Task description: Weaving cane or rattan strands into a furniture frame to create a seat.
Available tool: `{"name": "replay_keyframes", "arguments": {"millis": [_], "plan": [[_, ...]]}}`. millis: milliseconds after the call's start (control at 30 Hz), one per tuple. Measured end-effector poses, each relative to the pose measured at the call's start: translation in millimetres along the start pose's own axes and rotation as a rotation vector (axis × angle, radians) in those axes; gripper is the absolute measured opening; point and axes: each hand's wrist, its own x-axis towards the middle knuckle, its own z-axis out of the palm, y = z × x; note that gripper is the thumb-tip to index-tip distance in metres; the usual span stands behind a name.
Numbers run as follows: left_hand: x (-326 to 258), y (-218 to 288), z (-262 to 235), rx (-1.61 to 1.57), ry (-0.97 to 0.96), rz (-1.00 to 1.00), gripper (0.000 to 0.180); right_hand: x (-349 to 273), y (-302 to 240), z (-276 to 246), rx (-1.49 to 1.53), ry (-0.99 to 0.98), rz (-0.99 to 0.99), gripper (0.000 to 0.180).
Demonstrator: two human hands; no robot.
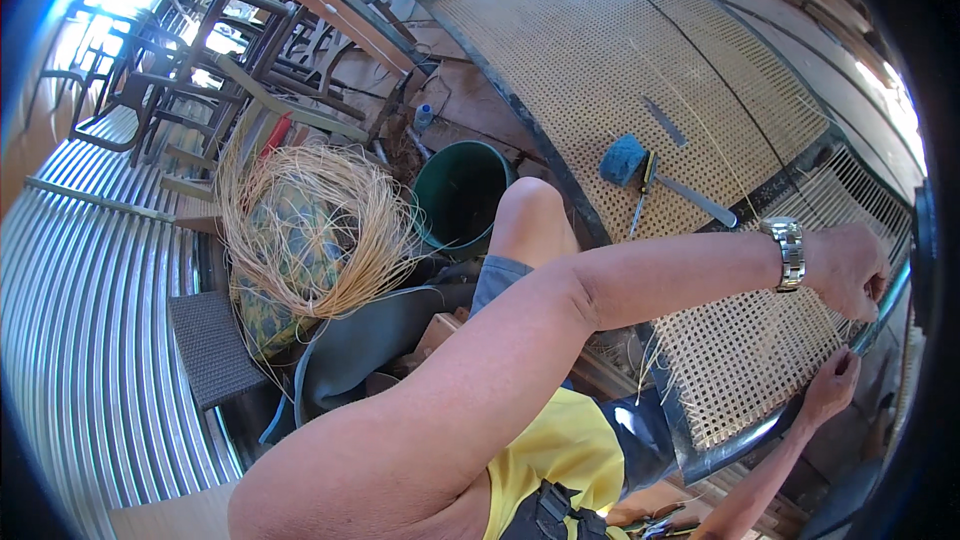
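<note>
A woven cane panel (740, 360) with an open lattice lies in a dark frame at my right. My left arm reaches across it, and my left hand (848, 265), with a metal watch at the wrist, is closed near the panel's right edge. Just below, my right hand (830, 380) pinches at the frame's rim; whatever either hand grips is too small to make out. Beyond my left arm, parallel strands (840, 190) span the panel's far part without lattice. A screwdriver (645, 185), a blue roll (623, 160) and a flat-bladed tool (700, 202) rest on the larger cane sheet (560, 50).
A loose coil of pale cane strands (350, 280) sits on a patterned cushion at the left, beside a dark green bucket (420, 195). Stacked wooden chair frames (215, 25) stand behind. Corrugated metal sheeting (90, 310) runs along the left side.
</note>
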Motion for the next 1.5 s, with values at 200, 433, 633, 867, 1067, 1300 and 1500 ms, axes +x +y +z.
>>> {"name": "replay_keyframes", "arguments": {"millis": [200,433,633,867,1067,1300,1500], "plan": [[4,-1,-9,0.031,0.005,0.109,0.02,-3,-6,2,0.084,0.016,0.078,0.016],[12,6,-29,0.084,-0.223,-0.096,0.02,0,-40,-15,0.165,0.107,0.152,0.009],[17,8,-26,-0.142,-0.229,-0.186,0.014,3,-40,-16,0.135,0.231,0.027,0.011],[20,13,-24,-0.107,-0.251,-0.154,0.017,-1,-34,-19,0.112,0.207,0.075,0.013],[16,13,-30,-0.106,-0.249,-0.14,0.018,1,-36,-16,0.162,0.182,0.087,0.009],[16,16,-29,-0.083,-0.248,-0.167,0.018,2,-37,-16,0.137,0.182,0.097,0.01],[15,13,-28,-0.101,-0.245,-0.166,0.017,0,-34,-20,0.2,0.135,0.117,0.01]]}}
